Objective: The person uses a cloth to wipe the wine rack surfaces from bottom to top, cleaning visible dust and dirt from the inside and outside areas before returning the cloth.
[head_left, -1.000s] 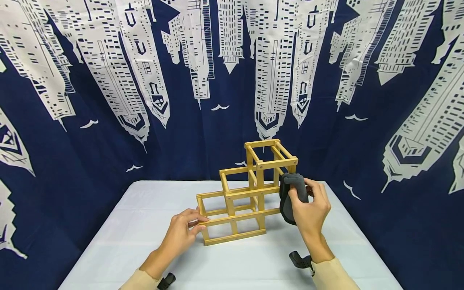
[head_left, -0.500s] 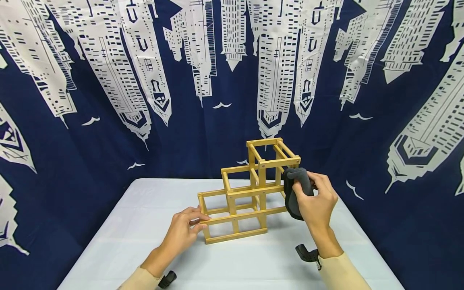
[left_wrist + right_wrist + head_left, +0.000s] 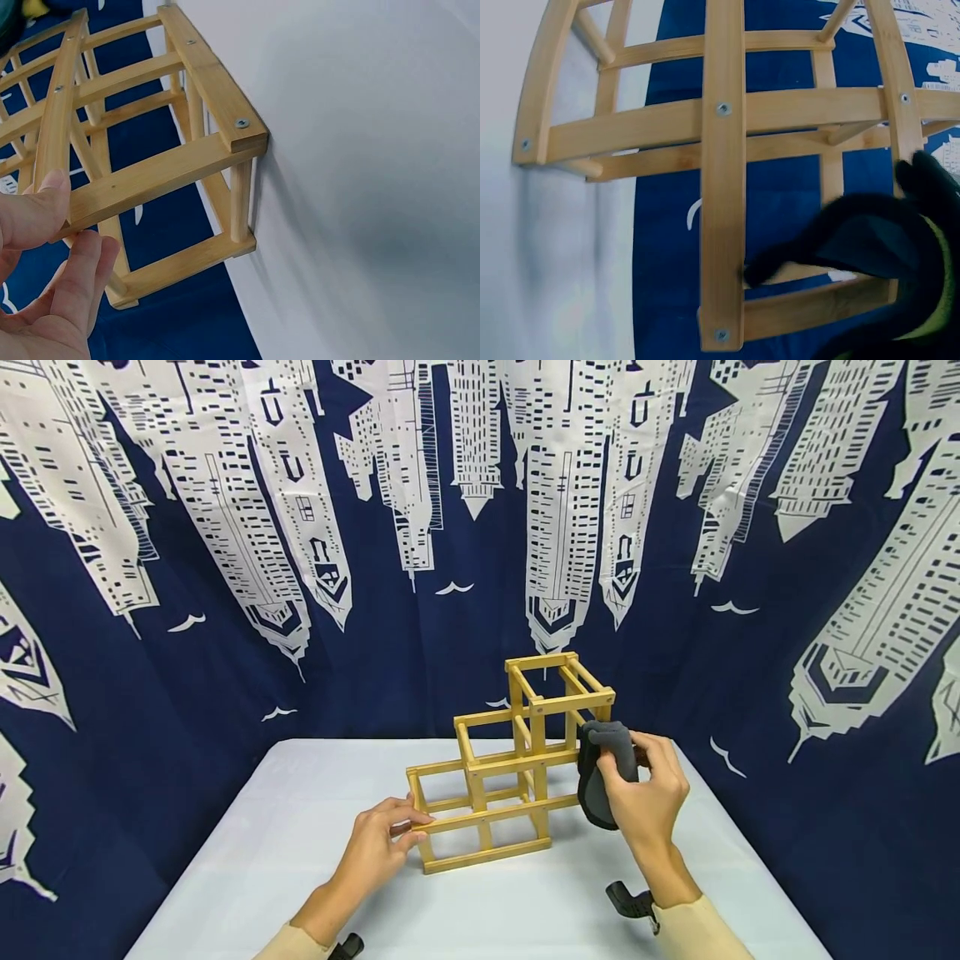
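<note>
A stepped wooden rack (image 3: 480, 766) of light slats and dowels stands on the white table, its tallest part at the right. At its lower left end, my left hand (image 3: 378, 837) pinches a front corner between thumb and fingers; the left wrist view shows the thumb (image 3: 45, 206) on top of the slat. My right hand (image 3: 648, 785) grips a folded dark grey cloth (image 3: 606, 777) against the rack's right end. In the right wrist view the cloth (image 3: 870, 240) looks nearly black with a yellow-green strip, and it covers part of the frame. The right fingertips are partly hidden behind it.
The white tabletop (image 3: 525, 914) extends around the rack. A dark blue curtain (image 3: 375, 668) printed with white buildings hangs behind and at both sides. Black wrist mounts (image 3: 630, 900) sit at both cuffs.
The right hand and cloth shifted slightly right and up along the rack's right end, then back left and down. The left hand keeps its hold, and the rack stays put.
</note>
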{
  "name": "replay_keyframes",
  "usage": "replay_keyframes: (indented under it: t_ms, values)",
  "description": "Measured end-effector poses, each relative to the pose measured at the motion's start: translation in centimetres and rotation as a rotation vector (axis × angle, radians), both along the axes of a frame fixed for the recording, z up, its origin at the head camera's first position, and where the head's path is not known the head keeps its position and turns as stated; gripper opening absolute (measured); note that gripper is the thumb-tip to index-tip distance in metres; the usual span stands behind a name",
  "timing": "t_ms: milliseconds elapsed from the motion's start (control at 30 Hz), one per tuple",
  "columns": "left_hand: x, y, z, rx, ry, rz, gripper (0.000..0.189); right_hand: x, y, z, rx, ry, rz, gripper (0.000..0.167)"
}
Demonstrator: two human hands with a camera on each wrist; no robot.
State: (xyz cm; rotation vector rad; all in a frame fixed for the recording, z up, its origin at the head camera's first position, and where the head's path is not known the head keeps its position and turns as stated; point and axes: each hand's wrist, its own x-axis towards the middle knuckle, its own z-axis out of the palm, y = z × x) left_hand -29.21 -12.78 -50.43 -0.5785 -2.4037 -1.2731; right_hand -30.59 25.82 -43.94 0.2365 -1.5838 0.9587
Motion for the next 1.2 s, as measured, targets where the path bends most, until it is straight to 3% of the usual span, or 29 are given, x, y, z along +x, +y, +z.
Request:
replay_keyframes:
  t_ms: [100, 200, 333, 433, 800, 967, 1200]
  values:
    - [0.2, 0.1, -0.3, 0.001, 0.009, -0.001, 0.026, 0.5, -1.1, 1.4, -0.047, 0.123, 0.011, 0.023]
    - [0.1, 0.1, -0.2, -0.002, 0.050, -0.016, 0.026, 0.3, -1.9, 2.7, -0.071, 0.186, 0.009, 0.022]
    - [-0.1, 0.0, 0.0, -0.019, 0.114, -0.039, 0.025, -1.1, -2.3, 3.0, -0.051, 0.172, -0.001, 0.027]
    - [-0.1, 0.0, 0.2, -0.025, 0.117, -0.048, 0.024, -1.6, -3.3, 3.0, -0.017, 0.151, 0.014, 0.032]
    - [0.1, -0.2, 0.3, -0.031, 0.037, -0.020, 0.024, -1.1, -7.9, 3.6, 0.156, 0.127, 0.125, 0.037]
    - [0.1, -0.2, 0.3, -0.028, -0.001, -0.012, 0.025, -1.2, -6.9, 3.6, 0.143, 0.133, 0.099, 0.037]
    - [-0.2, -0.3, 0.4, -0.034, 0.015, -0.024, 0.024, -1.7, -2.6, 3.8, 0.077, 0.128, -0.004, 0.031]
